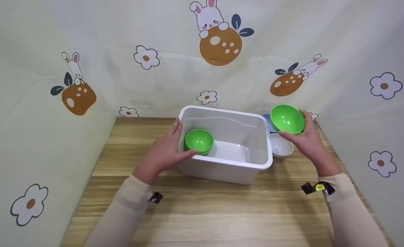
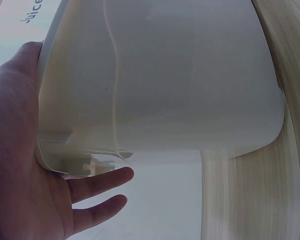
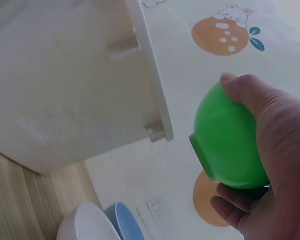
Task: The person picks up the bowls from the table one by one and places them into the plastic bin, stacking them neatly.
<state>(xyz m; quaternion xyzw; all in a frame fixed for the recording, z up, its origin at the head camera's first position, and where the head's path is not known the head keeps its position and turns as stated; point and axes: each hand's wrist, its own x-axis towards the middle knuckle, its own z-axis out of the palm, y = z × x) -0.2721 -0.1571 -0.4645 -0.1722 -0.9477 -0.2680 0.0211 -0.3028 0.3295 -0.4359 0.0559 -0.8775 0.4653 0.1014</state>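
Clearly apart, the hands differ: the right hand [image 1: 306,139] grips a tilted green bowl [image 1: 287,119] raised beside the white bin [image 1: 219,170], while the left hand [image 1: 162,151] holds the bin's near left corner. Another green bowl [image 1: 199,140] sits inside. White [image 1: 281,146] and blue bowls [image 1: 268,120] stand right of it on streaky wood-grain tabletop [image 1: 229,212], enclosed by pale cloth [image 1: 174,27] printed with rabbits, orange fruit and flowers.

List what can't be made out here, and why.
Blue bowl: mostly hidden in head view by the bin and held green bowl; cut off by the bottom edge in right wrist view.
Whatever is under the inner green bowl: head view, hidden by that bowl.
Right hand: head view, some fingers hidden behind the held bowl.
Wall lettering: head view, too small and faint.
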